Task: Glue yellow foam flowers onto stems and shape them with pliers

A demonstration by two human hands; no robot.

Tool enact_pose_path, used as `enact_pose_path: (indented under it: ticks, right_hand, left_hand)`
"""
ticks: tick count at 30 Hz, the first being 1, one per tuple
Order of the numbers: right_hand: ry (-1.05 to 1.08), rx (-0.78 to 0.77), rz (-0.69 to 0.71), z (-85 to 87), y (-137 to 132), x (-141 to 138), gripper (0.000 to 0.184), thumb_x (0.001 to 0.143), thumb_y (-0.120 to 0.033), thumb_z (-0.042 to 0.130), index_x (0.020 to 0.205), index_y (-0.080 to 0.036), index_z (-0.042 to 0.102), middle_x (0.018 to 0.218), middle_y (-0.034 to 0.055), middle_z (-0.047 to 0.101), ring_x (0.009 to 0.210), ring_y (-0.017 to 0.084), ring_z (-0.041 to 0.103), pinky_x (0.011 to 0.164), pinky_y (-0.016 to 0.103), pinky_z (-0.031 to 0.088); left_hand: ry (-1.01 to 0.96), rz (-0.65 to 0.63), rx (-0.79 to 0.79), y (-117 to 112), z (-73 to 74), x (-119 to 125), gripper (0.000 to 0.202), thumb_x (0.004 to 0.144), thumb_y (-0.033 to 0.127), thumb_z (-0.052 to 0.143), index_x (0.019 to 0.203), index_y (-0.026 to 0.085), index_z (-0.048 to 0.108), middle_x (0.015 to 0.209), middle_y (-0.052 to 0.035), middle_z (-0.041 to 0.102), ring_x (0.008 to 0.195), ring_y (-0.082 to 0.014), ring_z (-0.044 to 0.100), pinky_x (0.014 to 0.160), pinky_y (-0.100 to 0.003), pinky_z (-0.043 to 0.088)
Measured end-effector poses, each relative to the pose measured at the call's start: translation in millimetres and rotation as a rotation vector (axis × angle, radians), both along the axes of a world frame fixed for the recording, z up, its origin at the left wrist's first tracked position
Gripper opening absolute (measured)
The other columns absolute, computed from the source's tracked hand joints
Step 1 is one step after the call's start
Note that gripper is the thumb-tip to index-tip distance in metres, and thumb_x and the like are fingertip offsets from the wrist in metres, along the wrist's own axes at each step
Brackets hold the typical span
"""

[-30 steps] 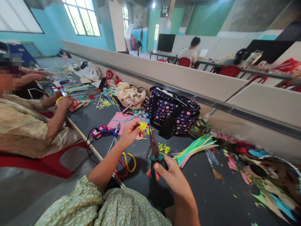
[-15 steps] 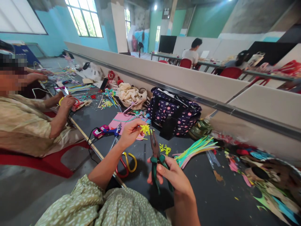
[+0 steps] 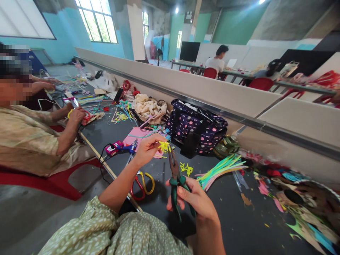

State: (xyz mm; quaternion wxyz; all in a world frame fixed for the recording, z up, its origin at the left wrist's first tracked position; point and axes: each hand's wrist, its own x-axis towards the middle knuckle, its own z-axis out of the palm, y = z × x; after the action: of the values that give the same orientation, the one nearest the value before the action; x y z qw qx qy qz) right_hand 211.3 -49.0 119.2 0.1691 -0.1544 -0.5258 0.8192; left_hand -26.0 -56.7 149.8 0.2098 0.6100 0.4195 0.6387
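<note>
Between the thumb and fingers of my left hand [image 3: 147,148] is a small yellow flower-like piece [image 3: 164,146] with short pointed strips. My right hand [image 3: 195,196] is wrapped round green-handled long-nose pliers [image 3: 175,173], their jaws pointing up and left. The jaw tips are at the right edge of the yellow piece; whether they grip a strip is too small to tell. Short yellow bits [image 3: 186,169] lie on the dark table just right of the pliers. Below my left forearm rest scissors [image 3: 143,186] with one red and one yellow handle loop.
A bundle of pastel strips [image 3: 223,170] lies to the right, near a dark patterned bag [image 3: 198,127]. A blue glue gun [image 3: 129,148] rests by a pink sheet [image 3: 138,135]. Scraps [image 3: 300,202] are heaped far right. At left, a co-worker's hands [image 3: 77,114] hold scissors.
The plier jaws have shifted slightly left, closer to the yellow piece. My left hand stays nearly still, pinching it.
</note>
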Motion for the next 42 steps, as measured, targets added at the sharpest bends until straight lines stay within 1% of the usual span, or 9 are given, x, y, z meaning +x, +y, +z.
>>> enact_pose_path:
  ticks: [7,10,14,18,21,27,31,36,42]
  right_hand:
    - [0.004,-0.001,0.018,-0.4,0,0,0.050,0.083,-0.049,0.068,0.113,-0.009,0.062,0.049,-0.0036,0.055,0.051,0.017,0.064,0.052,0.024,0.044]
    - [0.000,-0.002,0.026,0.8,-1,-1,0.054,0.081,-0.052,0.069,0.113,-0.009,0.062,0.047,-0.0047,0.053,0.051,0.018,0.064,0.052,0.025,0.045]
    - [0.006,-0.024,0.022,3.0,-1,-2,0.056,0.079,-0.053,0.071,0.112,-0.009,0.062,0.046,-0.0064,0.049,0.049,0.018,0.064,0.052,0.027,0.047]
    - [0.017,-0.036,0.023,4.0,-2,-2,0.055,0.079,-0.052,0.071,0.110,-0.008,0.063,0.045,-0.0067,0.048,0.047,0.017,0.062,0.050,0.025,0.045]
    - [0.005,-0.015,0.021,4.0,-2,-2,0.056,0.080,-0.053,0.070,0.112,-0.008,0.062,0.045,-0.0051,0.051,0.046,0.016,0.061,0.049,0.024,0.044]
    - [-0.050,0.093,-0.020,6.1,-2,-1,0.057,0.081,-0.056,0.067,0.112,-0.008,0.063,0.048,-0.0030,0.054,0.044,0.012,0.053,0.047,0.022,0.041]
    - [-0.085,0.194,-0.045,7.1,-1,1,0.051,0.084,-0.056,0.064,0.106,-0.010,0.062,0.052,-0.0010,0.059,0.047,0.012,0.054,0.049,0.022,0.040]
    - [-0.172,0.346,-0.138,7.0,-4,2,0.037,0.089,-0.052,0.059,0.092,-0.015,0.057,0.057,-0.0003,0.062,0.051,0.012,0.055,0.052,0.021,0.040]
    - [-0.333,0.535,-0.261,3.5,-9,-1,0.029,0.093,-0.047,0.053,0.092,-0.018,0.054,0.064,0.0001,0.064,0.055,0.013,0.056,0.052,0.021,0.040]
  left_hand:
    - [0.144,0.120,0.099,-2,8.0,-1,0.015,0.088,0.028,0.058,0.090,0.019,0.069,0.088,-0.0075,0.068,0.069,-0.0141,0.061,0.062,-0.028,0.052]
    - [0.210,0.158,0.106,-5,12.0,-2,0.020,0.090,0.030,0.053,0.090,0.019,0.070,0.088,-0.0081,0.068,0.072,-0.0153,0.062,0.066,-0.031,0.053]
    - [0.266,0.176,0.126,-7,14.2,-4,0.021,0.091,0.030,0.053,0.092,0.019,0.071,0.089,-0.0086,0.067,0.079,-0.0167,0.062,0.067,-0.030,0.053]
    - [0.283,0.178,0.152,-7,14.7,-4,0.020,0.091,0.028,0.052,0.092,0.019,0.071,0.089,-0.0086,0.067,0.080,-0.0169,0.063,0.068,-0.030,0.052]
    - [0.295,0.182,0.149,-7,15.0,-4,0.020,0.091,0.028,0.052,0.092,0.019,0.070,0.089,-0.0093,0.067,0.082,-0.0179,0.063,0.070,-0.031,0.051]
    - [0.317,0.198,0.145,-9,15.3,-3,0.021,0.092,0.028,0.052,0.092,0.018,0.070,0.087,-0.0095,0.068,0.081,-0.0179,0.063,0.069,-0.031,0.050]
    - [0.321,0.203,0.151,-9,14.2,-4,0.018,0.091,0.026,0.054,0.093,0.019,0.070,0.088,-0.0085,0.067,0.082,-0.0179,0.063,0.070,-0.030,0.049]
    - [0.327,0.197,0.142,-8,12.9,-4,0.016,0.090,0.023,0.056,0.095,0.020,0.070,0.088,-0.0079,0.068,0.082,-0.0176,0.063,0.072,-0.030,0.049]
    - [0.321,0.231,0.104,-8,13.3,-1,0.015,0.089,0.024,0.056,0.092,0.020,0.071,0.087,-0.0071,0.067,0.080,-0.0167,0.062,0.070,-0.029,0.048]
